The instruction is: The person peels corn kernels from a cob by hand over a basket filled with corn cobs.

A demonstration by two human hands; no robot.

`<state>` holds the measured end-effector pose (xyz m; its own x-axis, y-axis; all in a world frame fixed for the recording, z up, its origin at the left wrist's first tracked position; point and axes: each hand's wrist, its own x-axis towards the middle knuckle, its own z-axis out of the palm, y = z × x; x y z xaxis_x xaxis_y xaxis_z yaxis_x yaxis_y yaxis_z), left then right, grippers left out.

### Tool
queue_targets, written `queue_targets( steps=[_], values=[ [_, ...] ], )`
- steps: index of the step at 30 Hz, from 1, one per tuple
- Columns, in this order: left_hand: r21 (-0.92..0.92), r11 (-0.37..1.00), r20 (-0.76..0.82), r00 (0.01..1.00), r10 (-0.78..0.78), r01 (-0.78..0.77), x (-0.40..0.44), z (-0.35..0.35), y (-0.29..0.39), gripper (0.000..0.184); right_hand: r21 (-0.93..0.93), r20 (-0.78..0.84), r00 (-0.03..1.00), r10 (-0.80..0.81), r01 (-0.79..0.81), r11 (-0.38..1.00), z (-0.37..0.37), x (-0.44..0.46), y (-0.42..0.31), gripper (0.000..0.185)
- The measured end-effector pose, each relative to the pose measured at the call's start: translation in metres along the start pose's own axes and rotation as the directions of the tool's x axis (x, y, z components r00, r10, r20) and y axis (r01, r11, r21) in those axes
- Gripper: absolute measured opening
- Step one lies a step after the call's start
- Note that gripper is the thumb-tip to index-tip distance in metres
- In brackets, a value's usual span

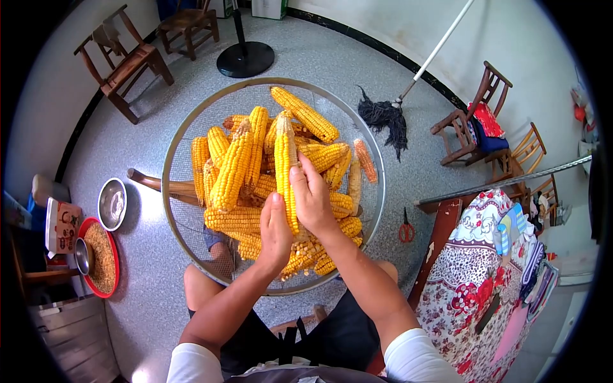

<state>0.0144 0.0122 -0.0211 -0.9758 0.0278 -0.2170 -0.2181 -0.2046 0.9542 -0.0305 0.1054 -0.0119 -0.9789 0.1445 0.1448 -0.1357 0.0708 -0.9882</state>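
Observation:
An ear of corn (285, 159) stands nearly upright between my two hands, its pale tip pointing away from me. My left hand (275, 233) is closed against its lower left side, thumb up. My right hand (311, 198) grips it from the right, fingers wrapped partly behind. Beneath them, a heap of yellow corn ears (233, 167) fills a round wire-mesh sieve (185, 134) with a metal rim. Loose kernels (300, 255) lie below my hands. Two stripped cobs (366, 161) rest at the sieve's right side.
A red basin (115, 271) of kernels and a steel bowl (112, 204) are on the floor at left. Red-handled scissors (406, 231) lie right of the sieve. A mop (386, 118), wooden chairs (121, 70) and a bed with a floral cover (460, 281) surround the area.

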Motion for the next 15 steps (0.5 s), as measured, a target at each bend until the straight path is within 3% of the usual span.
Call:
queue_targets(
  steps=[1, 3, 4, 6, 10, 13, 15],
  values=[
    [0.001, 1.000, 0.000, 1.000, -0.001, 0.001, 0.001, 0.000, -0.001, 0.044, 0.001, 0.000, 1.000, 0.001, -0.001, 1.000, -0.004, 0.001, -0.006, 0.047],
    [-0.234, 0.962, -0.001, 0.990, -0.141, 0.137, 0.003, 0.000, -0.004, 0.043, -0.106, 0.034, 0.952, 0.305, -0.300, 0.948, -0.014, 0.003, -0.023, 0.043],
    [-0.233, 0.963, 0.001, 0.990, -0.142, 0.138, 0.003, 0.000, -0.003, 0.043, -0.105, 0.032, 0.952, 0.305, -0.300, 0.948, -0.014, 0.003, -0.017, 0.043],
    [-0.400, 0.872, -0.011, 0.950, -0.312, 0.282, 0.005, 0.001, 0.003, 0.041, -0.050, -0.013, 0.988, 0.156, -0.156, 0.986, -0.014, 0.005, 0.000, 0.042],
    [-0.413, 0.855, 0.017, 0.941, -0.337, 0.313, 0.006, -0.003, 0.007, 0.041, 0.002, -0.026, 0.986, 0.164, -0.164, 0.986, -0.010, 0.005, 0.008, 0.042],
    [-0.395, 0.881, 0.058, 0.964, -0.261, 0.262, 0.008, -0.004, 0.001, 0.042, 0.160, 0.001, 0.975, 0.221, -0.219, 0.963, -0.012, 0.005, 0.002, 0.045],
    [-0.217, 0.961, 0.064, 0.985, -0.161, 0.171, 0.007, -0.006, 0.001, 0.043, 0.378, 0.090, 0.966, 0.243, -0.259, 0.889, -0.014, 0.004, -0.004, 0.049]
  ],
)
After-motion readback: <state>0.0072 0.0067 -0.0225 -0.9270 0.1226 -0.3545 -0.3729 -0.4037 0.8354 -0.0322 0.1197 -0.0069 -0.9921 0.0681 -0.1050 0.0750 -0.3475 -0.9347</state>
